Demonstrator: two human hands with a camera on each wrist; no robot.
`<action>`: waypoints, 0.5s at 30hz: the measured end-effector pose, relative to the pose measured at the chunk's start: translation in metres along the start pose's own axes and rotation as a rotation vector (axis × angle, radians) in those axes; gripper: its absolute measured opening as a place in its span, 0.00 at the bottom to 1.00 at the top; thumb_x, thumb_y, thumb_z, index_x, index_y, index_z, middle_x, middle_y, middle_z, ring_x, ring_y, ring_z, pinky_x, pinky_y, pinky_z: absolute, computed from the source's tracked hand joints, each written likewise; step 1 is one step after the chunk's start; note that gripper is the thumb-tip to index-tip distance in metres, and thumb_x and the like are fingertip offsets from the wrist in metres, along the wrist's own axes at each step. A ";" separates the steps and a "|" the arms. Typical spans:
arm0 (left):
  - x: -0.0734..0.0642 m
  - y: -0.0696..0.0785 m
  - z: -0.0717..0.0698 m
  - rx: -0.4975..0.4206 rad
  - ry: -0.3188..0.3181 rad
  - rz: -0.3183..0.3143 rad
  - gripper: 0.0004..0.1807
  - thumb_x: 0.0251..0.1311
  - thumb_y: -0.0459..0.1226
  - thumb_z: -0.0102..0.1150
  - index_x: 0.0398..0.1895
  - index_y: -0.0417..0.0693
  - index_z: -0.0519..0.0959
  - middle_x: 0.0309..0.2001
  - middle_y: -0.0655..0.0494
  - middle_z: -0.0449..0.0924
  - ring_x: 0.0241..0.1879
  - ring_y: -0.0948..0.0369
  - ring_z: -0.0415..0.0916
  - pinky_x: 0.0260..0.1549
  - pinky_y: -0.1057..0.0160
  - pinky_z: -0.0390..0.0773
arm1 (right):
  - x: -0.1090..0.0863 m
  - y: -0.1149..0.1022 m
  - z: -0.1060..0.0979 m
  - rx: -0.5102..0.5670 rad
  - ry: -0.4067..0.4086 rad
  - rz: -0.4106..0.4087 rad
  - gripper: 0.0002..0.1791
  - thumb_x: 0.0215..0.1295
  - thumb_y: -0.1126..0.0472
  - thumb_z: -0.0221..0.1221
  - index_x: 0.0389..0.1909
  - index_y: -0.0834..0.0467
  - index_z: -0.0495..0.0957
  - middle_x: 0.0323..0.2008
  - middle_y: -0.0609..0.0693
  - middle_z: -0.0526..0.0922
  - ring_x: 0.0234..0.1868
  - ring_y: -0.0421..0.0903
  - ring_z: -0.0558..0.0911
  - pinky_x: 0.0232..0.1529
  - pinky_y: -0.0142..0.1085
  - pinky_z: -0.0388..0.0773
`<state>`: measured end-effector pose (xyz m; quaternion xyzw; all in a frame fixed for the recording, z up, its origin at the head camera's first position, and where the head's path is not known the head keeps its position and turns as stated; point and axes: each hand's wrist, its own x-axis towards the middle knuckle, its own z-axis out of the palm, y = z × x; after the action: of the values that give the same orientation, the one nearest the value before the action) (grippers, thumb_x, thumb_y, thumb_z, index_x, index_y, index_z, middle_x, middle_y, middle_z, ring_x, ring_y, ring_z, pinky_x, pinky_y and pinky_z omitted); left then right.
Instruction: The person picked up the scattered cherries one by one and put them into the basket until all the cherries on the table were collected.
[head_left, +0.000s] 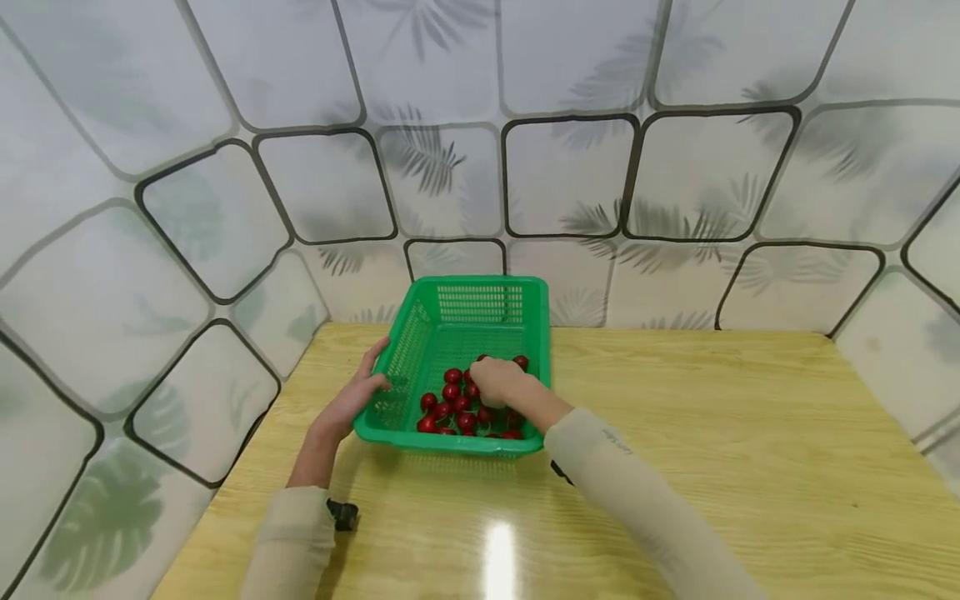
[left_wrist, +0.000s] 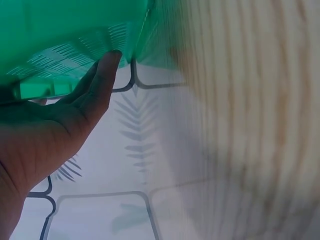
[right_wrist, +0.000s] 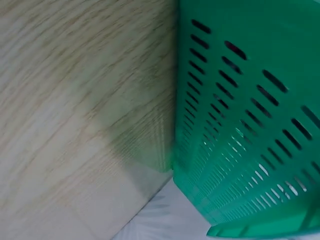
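A green plastic basket (head_left: pixel 468 444) with slotted walls stands on the wooden table. Dark red cherries (head_left: pixel 452 392), several of them, lie in its near half. At the basket's left side my left hand (head_left: pixel 351 402) holds the rim, with the thumb over the edge and the other fingers along the outside. The left wrist view shows that hand (left_wrist: pixel 55 130) against the slotted wall. My right hand (head_left: pixel 501 383) reaches over the right rim and down among the cherries. Its fingertips are hidden, so whether it holds a cherry is not visible. Only the basket's outer wall (right_wrist: pixel 240 130) shows in the right wrist view.
The light wooden table (head_left: pixel 720 433) extends to the right and toward me. Behind and to the left stands a wall (head_left: pixel 570 179) with a stone-and-leaf pattern, close to the basket's far side. A bright reflection lies on the table's near part.
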<state>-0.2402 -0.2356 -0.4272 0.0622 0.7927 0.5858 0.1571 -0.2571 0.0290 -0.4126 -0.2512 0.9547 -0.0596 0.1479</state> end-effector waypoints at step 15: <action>0.001 0.040 -0.030 0.293 -0.065 0.059 0.40 0.78 0.53 0.36 0.80 0.55 0.28 0.78 0.37 0.31 0.76 0.36 0.35 0.67 0.32 0.46 | -0.043 0.074 -0.058 0.244 0.553 -0.166 0.14 0.72 0.66 0.52 0.48 0.67 0.82 0.45 0.60 0.84 0.47 0.56 0.82 0.50 0.48 0.78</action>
<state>-0.2545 -0.2505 -0.3812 0.1265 0.8620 0.4658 0.1548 -0.2740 0.1166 -0.3611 -0.2830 0.9208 -0.2515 -0.0937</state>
